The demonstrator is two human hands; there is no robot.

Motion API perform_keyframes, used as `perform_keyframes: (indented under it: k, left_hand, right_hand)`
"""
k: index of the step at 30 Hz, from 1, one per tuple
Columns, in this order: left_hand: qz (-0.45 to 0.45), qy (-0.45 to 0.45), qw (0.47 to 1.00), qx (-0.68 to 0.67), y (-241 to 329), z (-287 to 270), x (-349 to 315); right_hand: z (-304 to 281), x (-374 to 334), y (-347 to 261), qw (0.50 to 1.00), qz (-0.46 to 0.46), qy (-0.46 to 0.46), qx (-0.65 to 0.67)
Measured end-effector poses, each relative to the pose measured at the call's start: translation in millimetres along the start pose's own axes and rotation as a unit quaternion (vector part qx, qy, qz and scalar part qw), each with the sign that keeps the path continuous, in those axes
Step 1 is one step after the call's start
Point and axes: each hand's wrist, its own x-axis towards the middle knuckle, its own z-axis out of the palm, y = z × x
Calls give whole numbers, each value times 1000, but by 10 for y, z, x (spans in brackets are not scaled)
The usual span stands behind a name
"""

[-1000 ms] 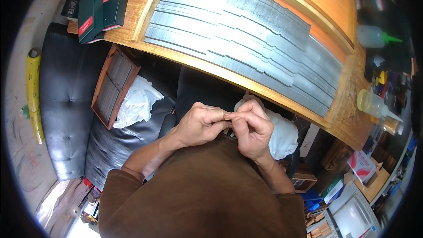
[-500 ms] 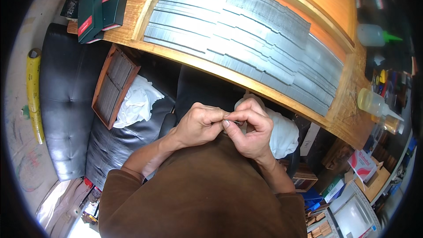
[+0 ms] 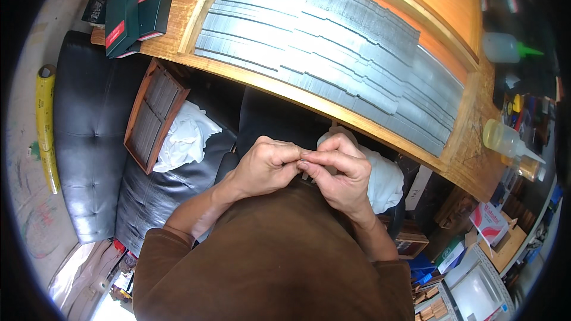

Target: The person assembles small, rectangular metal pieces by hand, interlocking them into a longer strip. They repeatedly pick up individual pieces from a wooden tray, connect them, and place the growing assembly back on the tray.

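A small piece [image 3: 305, 175], mostly hidden, appears to be pinched in the fingertip grip of both left hand [image 3: 264, 166] and right hand [image 3: 345, 175] above the shirt [image 3: 267, 249], its handling judged unfinished, while grey strips [image 3: 351, 53] are already laid in rows on the tabletop [image 3: 479, 163].

Bright across the middle, with white glare over the stacked grey pieces [image 3: 351, 59] and a softer sheen on the black tufted seat [image 3: 156, 211]. Overexposed at lower left, deeply shadowed beneath the worktop [image 3: 168, 46]. Bowed toward a black fisheye rim, blurriest at far right.
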Motion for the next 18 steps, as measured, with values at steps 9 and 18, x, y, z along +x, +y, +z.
perform_keyframes:
  k: [9,18]
  left_hand:
    - [2,-11,1000,-9,38,-12,4]
    - [-8,-20,1000,-8,92,-7,1]
  right_hand:
    - [-26,1,-43,1000,-2,1,6]
    - [-69,4,-89,1000,6,-3,12]
